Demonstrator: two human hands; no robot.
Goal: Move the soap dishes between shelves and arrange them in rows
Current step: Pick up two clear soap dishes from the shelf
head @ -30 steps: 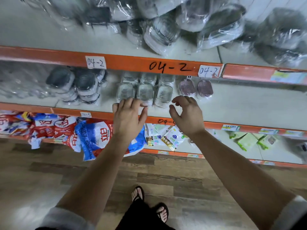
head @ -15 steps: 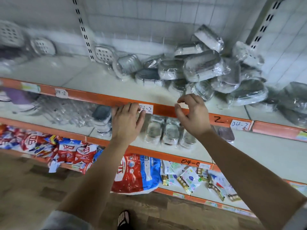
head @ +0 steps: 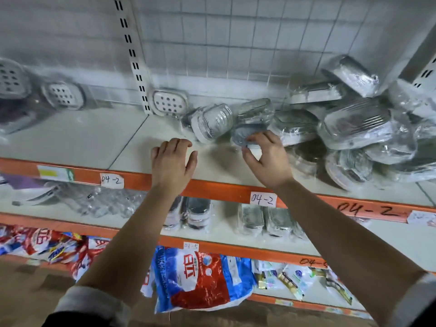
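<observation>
Now raised: right hand touches dish (upper shelf)

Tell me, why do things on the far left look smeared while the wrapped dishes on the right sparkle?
Head view: the perforated dishes at the left edge are smeared, likely motion blur. Head view: light glints off the plastic wrap on the soap dish pile. Head view: the wide lens tilts the slotted upright, and the right hand, pinching a grey soap dish, throws a shadow.

Right hand seemingly pinches a wrapped soap dish on the upper shelf, left hand nearby.
</observation>
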